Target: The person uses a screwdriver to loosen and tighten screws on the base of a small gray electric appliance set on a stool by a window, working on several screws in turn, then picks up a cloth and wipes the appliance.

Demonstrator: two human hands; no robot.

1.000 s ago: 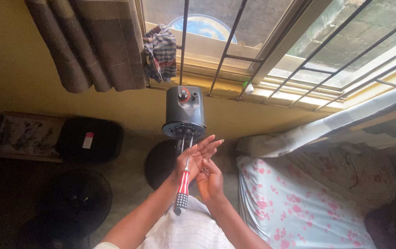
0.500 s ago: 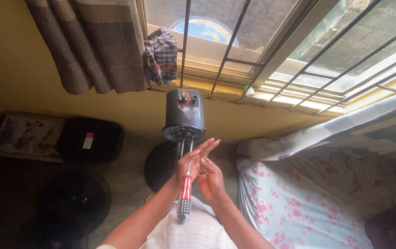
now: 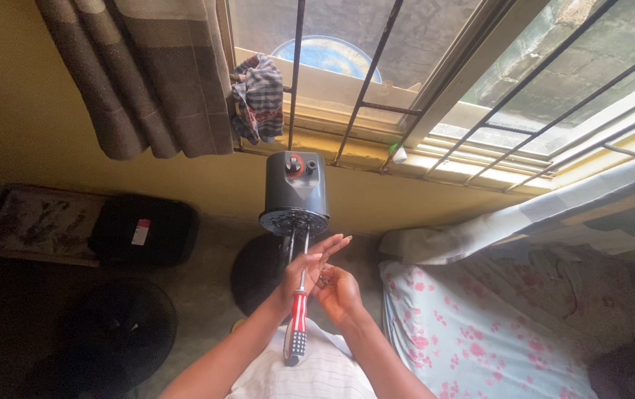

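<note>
A dark grey fan motor housing (image 3: 295, 191) with a red knob on top stands on a thin stem in front of the window wall. A screwdriver (image 3: 296, 329) with a red, white and black handle points up at the underside of the housing. My left hand (image 3: 306, 266) presses against its shaft just below the housing, fingers stretched out, and the handle hangs below the palm. My right hand (image 3: 341, 293) is curled close against the left one. What lies in its fingers is hidden.
A round dark fan base (image 3: 258, 270) sits on the floor under the motor. A fan guard (image 3: 121, 325) and a black bag (image 3: 144, 230) lie at the left. A bed with a floral sheet (image 3: 472, 332) is at the right. Barred window (image 3: 376, 81), curtain (image 3: 147, 81) and hanging cloth (image 3: 258, 96) are above.
Both hands stay together under the motor housing; the screwdriver handle has shifted only slightly. The view has barely moved.
</note>
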